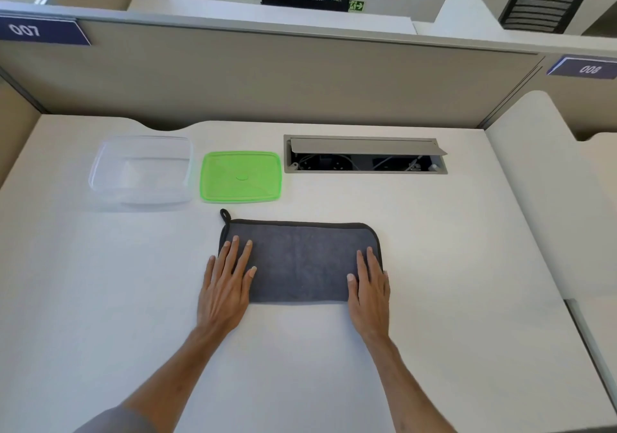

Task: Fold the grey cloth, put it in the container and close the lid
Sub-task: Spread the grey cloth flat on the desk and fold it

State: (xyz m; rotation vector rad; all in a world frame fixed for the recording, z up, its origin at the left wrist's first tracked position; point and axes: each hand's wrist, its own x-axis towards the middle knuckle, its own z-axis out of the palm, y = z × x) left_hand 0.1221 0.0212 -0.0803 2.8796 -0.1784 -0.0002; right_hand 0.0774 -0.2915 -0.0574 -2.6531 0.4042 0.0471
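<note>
Across the middle of the white tabletop (434,265) the grey cloth (300,259) lay as a long rectangle, its fold edge nearest me and its dark-trimmed edge away, with a small hanging loop (224,215) sticking out at the far left corner. I had both hands flat on it, fingers spread and gripping nothing: the left hand (227,279) pressed on the left end with the outer fingers spilling onto the tabletop, the right hand (369,285) on the right end. Beyond the cloth the clear container (100,179) stood open and empty at the far left, and the green lid (241,176) lay flat just to its right, close to the cloth's loop but apart from it.

As I judged it, the cloth was too long for the container and wanted another fold, end to end. The risk was in how I lifted: a loose pinch on one layer only would let the lower layer trail and the rectangle skew (thick pile tends to spring open). A bulky, uneven bundle might then ride above the rim and keep the lid from seating. The open cable tray (365,155) behind was far enough away to ignore.
</note>
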